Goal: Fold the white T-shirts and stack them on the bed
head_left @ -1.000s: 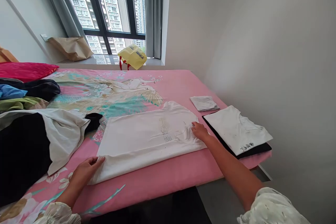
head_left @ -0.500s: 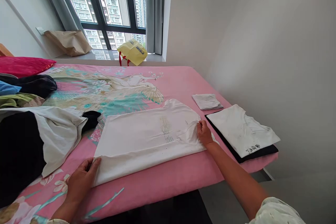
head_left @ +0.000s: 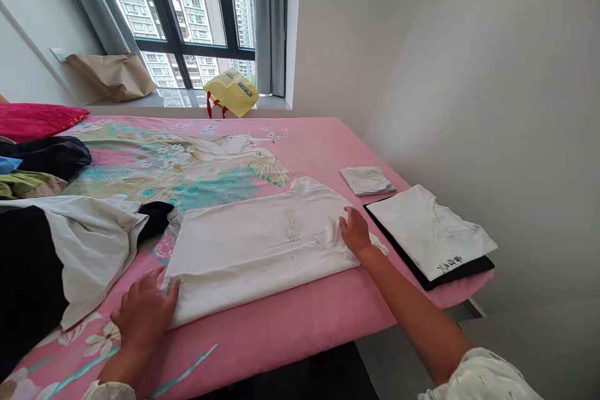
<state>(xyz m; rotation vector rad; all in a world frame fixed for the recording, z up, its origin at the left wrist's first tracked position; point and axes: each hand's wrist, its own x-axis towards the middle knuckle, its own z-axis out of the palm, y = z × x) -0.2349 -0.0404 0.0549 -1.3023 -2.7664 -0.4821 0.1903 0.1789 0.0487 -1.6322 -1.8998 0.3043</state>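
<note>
A white T-shirt [head_left: 244, 247] with faded print lies on the bed, its near side folded over into a long strip. At the strip's left end, my left hand [head_left: 146, 306] is open, fingers spread and thumb against the cloth edge. My right hand [head_left: 355, 232] rests on the shirt's right end by the shoulder, open, with fingers apart on the bunched fabric. Part of the sleeve pokes out behind my right wrist.
Right of the shirt lie a folded white shirt [head_left: 422, 231] on a black one [head_left: 482, 267] and a small folded grey-white cloth [head_left: 368, 180]. At left are a black-and-white garment heap [head_left: 103, 231] and a red pillow [head_left: 37, 120]. A yellow bag [head_left: 232, 92] stands by the window.
Both hands have loosened from pinching the shirt's ends to spread fingers. My right hand has shifted slightly left. The folded strip lies flatter, and the view has turned slightly right.
</note>
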